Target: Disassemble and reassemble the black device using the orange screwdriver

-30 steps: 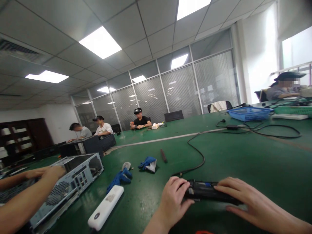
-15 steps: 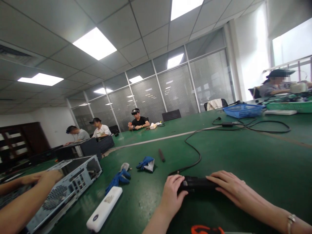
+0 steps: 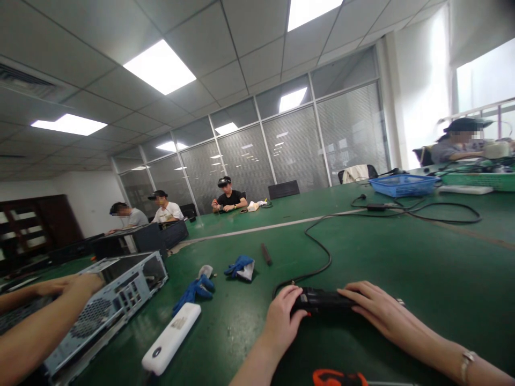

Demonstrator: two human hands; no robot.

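A flat black device (image 3: 322,301) lies on the green table (image 3: 402,257) in front of me, with a black cable (image 3: 322,249) running from its left end. My left hand (image 3: 284,321) grips the device's left end, fingers curled over it. My right hand (image 3: 378,311) lies on its right part, fingers stretched along the top. A bracelet shows on my right wrist.
A white power bank (image 3: 171,346) lies at lower left beside blue gloves (image 3: 195,289) and a second blue-and-white glove (image 3: 241,267). Another person's hands (image 3: 68,287) rest on an open computer case (image 3: 116,300) at left. A blue basket (image 3: 402,185) stands far right. An orange-and-black tool (image 3: 338,378) is at the bottom edge.
The black device now lies a little farther from me, with my hands closer together on it. The orange-and-black tool has come into view at the bottom edge.
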